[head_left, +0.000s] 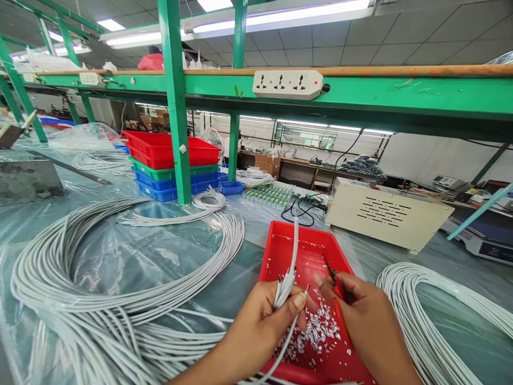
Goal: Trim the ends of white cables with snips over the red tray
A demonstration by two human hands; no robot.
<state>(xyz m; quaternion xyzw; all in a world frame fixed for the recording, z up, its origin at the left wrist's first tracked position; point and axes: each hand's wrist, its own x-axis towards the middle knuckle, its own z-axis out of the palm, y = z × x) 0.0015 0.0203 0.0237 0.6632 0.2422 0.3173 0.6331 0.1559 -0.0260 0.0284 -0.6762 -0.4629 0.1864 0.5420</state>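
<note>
Head view. The left hand [262, 321] is closed around a small bunch of white cables [287, 280], thumb pressed against them; one cable end stands up out of the fist, and the rest trail down past the wrist toward the lower edge. The right hand [363, 310] sits just beside it, fingers curled and pinching a thin dark tool [331, 274], possibly a small cutter, though its form is too small to make out. Both hands hover over a red tray [280, 243] lying on the plastic-covered bench [120, 256]; the tray floor is strewn with white insulation scraps [316, 331]. A large coil of white cable [120, 299] lies to the left of the tray, and a second coil [433, 310] to its right. Behind the tray stands a beige metal box [387, 216] with vent slots, a black cord [298, 211] beside it. Farther back, stacked bins [164, 166] in red, green and blue rest against a green post [176, 107]. A white power strip [287, 84] is fixed to the green shelf rail [401, 93] above.
</note>
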